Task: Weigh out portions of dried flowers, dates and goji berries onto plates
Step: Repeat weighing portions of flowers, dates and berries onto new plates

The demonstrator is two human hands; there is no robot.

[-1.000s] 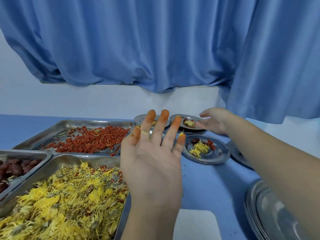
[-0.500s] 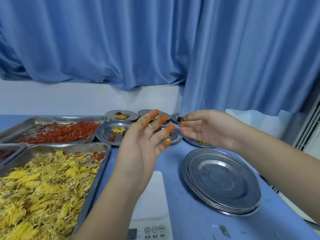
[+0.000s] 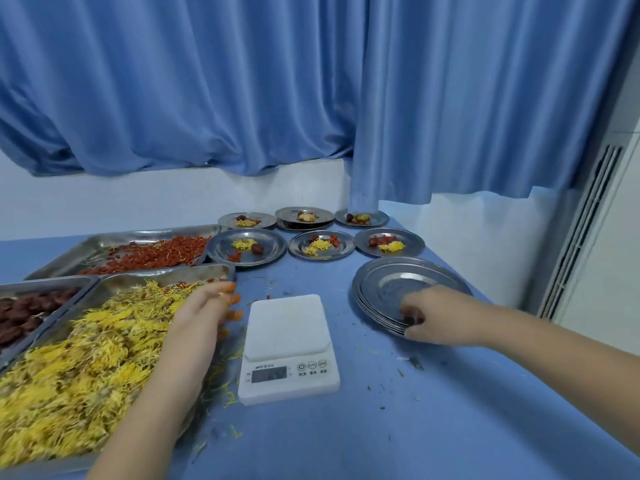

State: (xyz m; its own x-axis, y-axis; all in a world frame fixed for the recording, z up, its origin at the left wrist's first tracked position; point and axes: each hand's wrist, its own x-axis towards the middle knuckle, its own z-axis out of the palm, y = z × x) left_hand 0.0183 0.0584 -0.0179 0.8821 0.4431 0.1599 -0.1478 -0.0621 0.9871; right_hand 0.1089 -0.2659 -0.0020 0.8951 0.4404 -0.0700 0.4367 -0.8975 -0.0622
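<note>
A white scale (image 3: pixel 287 341) sits mid-table with nothing on its platform. To its left stand a tray of yellow dried flowers (image 3: pixel 86 358), a tray of goji berries (image 3: pixel 156 254) and a tray of dates (image 3: pixel 24 313). My left hand (image 3: pixel 204 313), fingertips stained orange, hovers over the flower tray's right edge with fingers apart and nothing in it. My right hand (image 3: pixel 436 317) grips the near rim of a stack of empty metal plates (image 3: pixel 398 282), fingers over the edge and thumb under it. Several filled plates (image 3: pixel 322 244) stand in two rows at the back.
Loose petals and crumbs litter the blue table (image 3: pixel 381 427) around the scale. A blue curtain (image 3: pixel 311 98) and a white wall close off the back. A white slatted unit (image 3: pixel 588 254) stands past the table's right edge.
My left hand has come down from mid-air to the flower tray's edge. My right hand left the far plates and now grips the rim of the empty stack. The view has tilted down.
</note>
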